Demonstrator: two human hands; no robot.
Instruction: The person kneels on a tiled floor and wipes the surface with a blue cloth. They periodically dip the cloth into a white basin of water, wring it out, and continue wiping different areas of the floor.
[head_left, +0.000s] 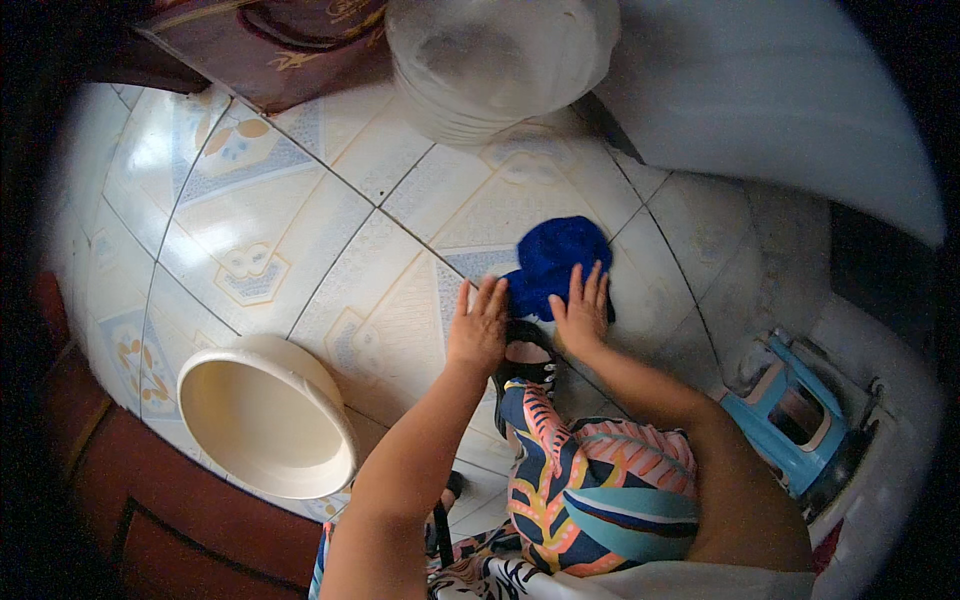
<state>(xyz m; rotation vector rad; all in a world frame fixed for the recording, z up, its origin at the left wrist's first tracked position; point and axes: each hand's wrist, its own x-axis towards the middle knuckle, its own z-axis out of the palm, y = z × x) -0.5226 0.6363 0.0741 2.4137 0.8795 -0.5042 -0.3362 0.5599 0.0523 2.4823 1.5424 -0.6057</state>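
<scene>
A crumpled dark blue cloth (564, 251) lies on the patterned tile floor, just beyond the toe of a black shoe (527, 352) with shiny ornaments. My left hand (480, 322) is at the cloth's lower left edge, its fingertips close to or touching it, fingers apart. On the cloth's lower right part rest the spread fingers of my right hand (583, 311), palm down. Neither hand is closed around anything. A patterned garment covers the knee below my hands.
A cream plastic basin (266, 420) stands at the lower left, near a red-brown wooden panel (225, 540). A large translucent plastic container (495, 67) and a maroon paper bag (315, 67) are at the top. A blue clothes iron (787, 424) lies at the right, below a pale curved surface (765, 97).
</scene>
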